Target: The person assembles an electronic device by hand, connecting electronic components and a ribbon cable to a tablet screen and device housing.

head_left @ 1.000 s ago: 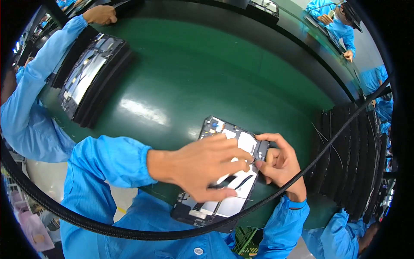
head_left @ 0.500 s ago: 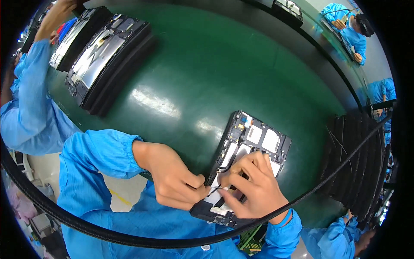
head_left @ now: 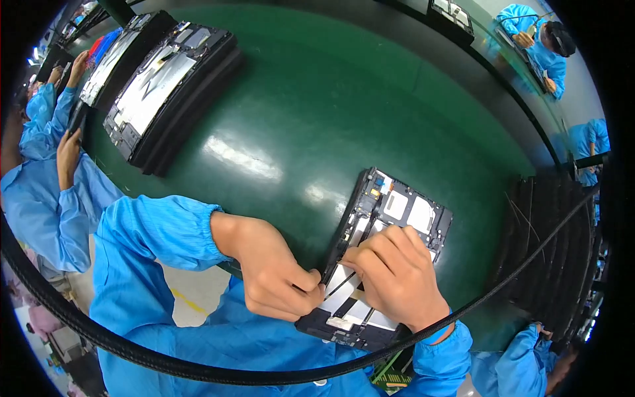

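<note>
An opened tablet (head_left: 354, 308) lies tilted at the table's near edge, its back off; white battery panels, black frame and small circuit parts show. A thin black cable (head_left: 340, 284) runs across its white surface between my hands. My left hand (head_left: 278, 278) is closed in a pinch at the tablet's left edge, on the cable's lower end. Over the middle of the tablet, my right hand (head_left: 400, 278) is closed, thumb and forefinger pinched at the cable's upper end. The right fingertips are partly hidden by the hand itself.
Two stacks of opened tablets (head_left: 155, 86) stand at the far left. A dark stack of panels (head_left: 539, 245) rises at the right. A black strap-like cord (head_left: 264, 377) arcs across the foreground. Co-workers in blue (head_left: 49, 192) sit at left, (head_left: 539, 49) far right and lower right.
My right hand has turned and its fingers have closed in farther up the cable. My left hand has barely moved. At the left, the co-worker's raised arm has come down.
</note>
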{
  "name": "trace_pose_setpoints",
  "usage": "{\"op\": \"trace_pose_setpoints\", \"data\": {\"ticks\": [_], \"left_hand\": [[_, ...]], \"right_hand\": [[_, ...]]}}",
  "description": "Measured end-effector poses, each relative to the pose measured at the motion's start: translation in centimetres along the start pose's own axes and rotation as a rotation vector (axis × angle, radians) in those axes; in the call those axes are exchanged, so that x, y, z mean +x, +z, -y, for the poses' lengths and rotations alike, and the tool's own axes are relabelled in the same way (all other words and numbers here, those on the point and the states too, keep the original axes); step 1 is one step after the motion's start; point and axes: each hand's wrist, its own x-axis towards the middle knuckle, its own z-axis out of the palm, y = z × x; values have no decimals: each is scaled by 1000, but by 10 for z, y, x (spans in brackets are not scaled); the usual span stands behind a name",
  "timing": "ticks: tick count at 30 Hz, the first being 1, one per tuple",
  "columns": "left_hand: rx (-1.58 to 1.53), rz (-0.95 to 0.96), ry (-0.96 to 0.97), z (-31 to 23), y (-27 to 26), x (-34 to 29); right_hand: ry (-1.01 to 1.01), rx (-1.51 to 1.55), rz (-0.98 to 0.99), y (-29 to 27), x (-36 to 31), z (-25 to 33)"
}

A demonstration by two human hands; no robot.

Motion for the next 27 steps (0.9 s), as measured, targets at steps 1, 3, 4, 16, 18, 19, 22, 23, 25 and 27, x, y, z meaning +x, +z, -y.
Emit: {"op": "trace_pose_setpoints", "data": {"ticks": [1, 3, 4, 16, 18, 19, 22, 23, 25, 27], "left_hand": [[-6, 2, -8, 0, 1, 0], [-28, -6, -21, 1, 5, 1], [-45, -20, -35, 2, 6, 2], [-144, -8, -256, 15, -1, -11], [-126, 10, -231, 15, -1, -12], [-105, 28, -207, 16, -1, -12], [-83, 23, -234, 20, -2, -14], [-84, 24, -232, 21, -2, -15], [-68, 29, -250, 23, -3, -16], [-61, 28, -243, 23, -4, -16]], "right_hand": [[9, 16, 4, 0, 0, -2], [18, 33, 2, 1, 0, -5], [17, 31, -28, 3, 0, -6], [68, 139, -172, 12, -1, -12], [76, 135, -172, 11, -1, -12], [81, 141, -178, 12, -1, -12], [96, 151, -193, 12, -2, -12], [106, 155, -198, 13, -2, -12], [110, 155, -195, 11, -2, -11], [111, 159, -191, 10, -2, -11]]}}
